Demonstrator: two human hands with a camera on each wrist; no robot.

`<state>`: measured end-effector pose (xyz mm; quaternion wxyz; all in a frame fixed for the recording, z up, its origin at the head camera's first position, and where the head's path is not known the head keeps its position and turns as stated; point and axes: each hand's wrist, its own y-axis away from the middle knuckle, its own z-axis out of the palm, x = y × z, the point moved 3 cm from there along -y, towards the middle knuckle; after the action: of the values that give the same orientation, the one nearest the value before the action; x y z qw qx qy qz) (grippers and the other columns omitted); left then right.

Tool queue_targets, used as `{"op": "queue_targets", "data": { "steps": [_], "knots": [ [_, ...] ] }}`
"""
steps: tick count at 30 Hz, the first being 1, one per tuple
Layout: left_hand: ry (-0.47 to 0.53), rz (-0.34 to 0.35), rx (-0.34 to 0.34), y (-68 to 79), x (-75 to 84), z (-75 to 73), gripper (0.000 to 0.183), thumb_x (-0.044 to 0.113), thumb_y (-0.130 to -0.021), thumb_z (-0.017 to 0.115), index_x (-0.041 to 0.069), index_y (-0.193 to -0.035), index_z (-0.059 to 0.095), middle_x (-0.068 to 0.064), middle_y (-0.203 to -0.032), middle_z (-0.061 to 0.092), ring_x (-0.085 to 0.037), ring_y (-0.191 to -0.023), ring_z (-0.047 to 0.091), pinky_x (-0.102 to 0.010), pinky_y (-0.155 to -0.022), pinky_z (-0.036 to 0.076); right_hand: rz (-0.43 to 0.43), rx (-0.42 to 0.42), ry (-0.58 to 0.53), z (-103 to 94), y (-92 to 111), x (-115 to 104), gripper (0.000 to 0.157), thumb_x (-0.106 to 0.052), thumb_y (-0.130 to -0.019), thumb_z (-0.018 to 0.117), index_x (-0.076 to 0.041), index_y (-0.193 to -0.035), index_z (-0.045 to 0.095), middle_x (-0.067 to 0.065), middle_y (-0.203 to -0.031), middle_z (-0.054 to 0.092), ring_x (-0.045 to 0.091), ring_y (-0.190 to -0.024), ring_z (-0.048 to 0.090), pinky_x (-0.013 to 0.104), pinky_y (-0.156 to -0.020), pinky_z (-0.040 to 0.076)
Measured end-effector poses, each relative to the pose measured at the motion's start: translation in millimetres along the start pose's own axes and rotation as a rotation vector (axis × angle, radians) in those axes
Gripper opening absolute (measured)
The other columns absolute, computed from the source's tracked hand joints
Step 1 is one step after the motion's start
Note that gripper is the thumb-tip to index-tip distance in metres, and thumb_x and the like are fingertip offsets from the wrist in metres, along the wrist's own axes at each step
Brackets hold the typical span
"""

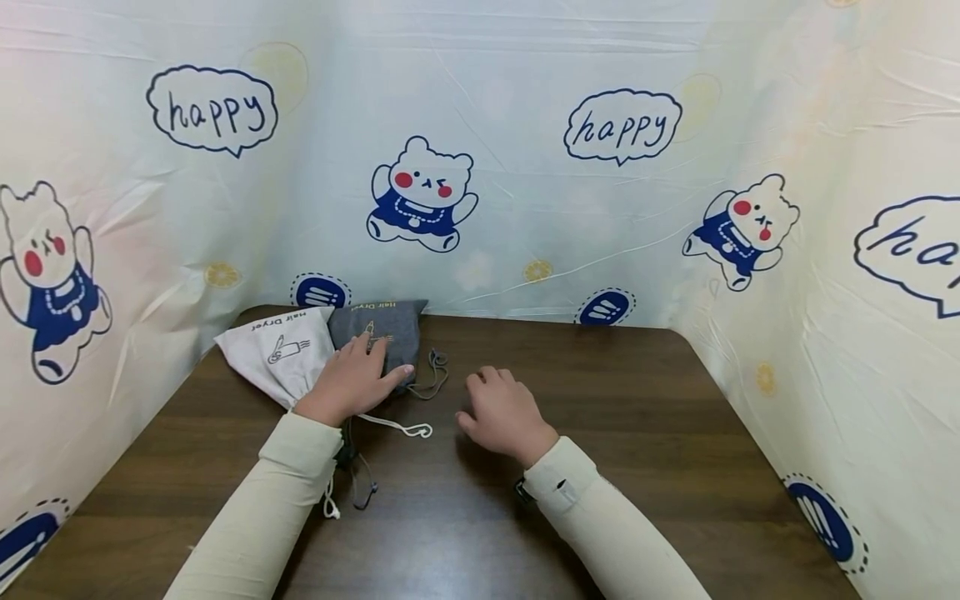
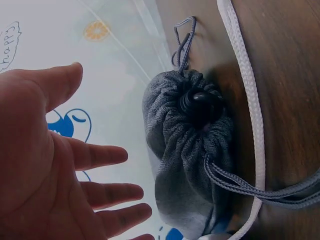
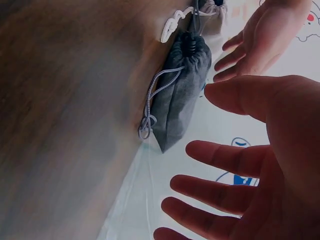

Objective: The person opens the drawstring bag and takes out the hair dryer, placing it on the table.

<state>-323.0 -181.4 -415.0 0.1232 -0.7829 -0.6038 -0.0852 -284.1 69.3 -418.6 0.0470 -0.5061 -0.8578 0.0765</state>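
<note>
Nearest, right hand [image 1: 504,417] above the brown table [image 1: 637,400], fingers apart; farther, left hand [image 1: 351,380], fingers spread, over the grey pouch [image 1: 407,333] near the table's far edge; just beside, to its left, the white pouch [image 1: 288,368]; behind, a printed curtain [image 1: 517,221].

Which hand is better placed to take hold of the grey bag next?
Probably the left hand: it hovers over the grey bag, fingers spread, while the right hand is farther away, to the bag's right over the table.
</note>
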Motion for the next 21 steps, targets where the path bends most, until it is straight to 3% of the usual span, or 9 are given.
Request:
{"op": "queue_targets", "data": {
  "steps": [10,21],
  "knots": [
    [0.047,-0.002,0.042,-0.2,-5.9,3.3,0.083,0.063,-0.104,0.044,0.000,-0.157,0.039,-0.037,-0.162,0.026,-0.056,-0.150,0.025,-0.070,-0.118,0.026,0.008,-0.058,-0.016,8.3,-7.8,-6.0,0.051,-0.050,-0.098,0.065,-0.011,-0.131,0.066,0.012,-0.132,0.064,0.034,-0.118,0.063,0.053,-0.091,0.056],
    [0.046,-0.030,0.005,0.0,-12.1,4.9,0.080,0.056,-0.106,0.046,-0.006,-0.156,0.035,-0.040,-0.162,0.021,-0.059,-0.148,0.024,-0.068,-0.118,0.027,0.014,-0.087,-0.006,15.7,-21.5,-19.3,0.054,-0.050,-0.098,0.065,-0.010,-0.134,0.065,0.012,-0.131,0.064,0.033,-0.117,0.063,0.052,-0.088,0.056]
  ]
}}
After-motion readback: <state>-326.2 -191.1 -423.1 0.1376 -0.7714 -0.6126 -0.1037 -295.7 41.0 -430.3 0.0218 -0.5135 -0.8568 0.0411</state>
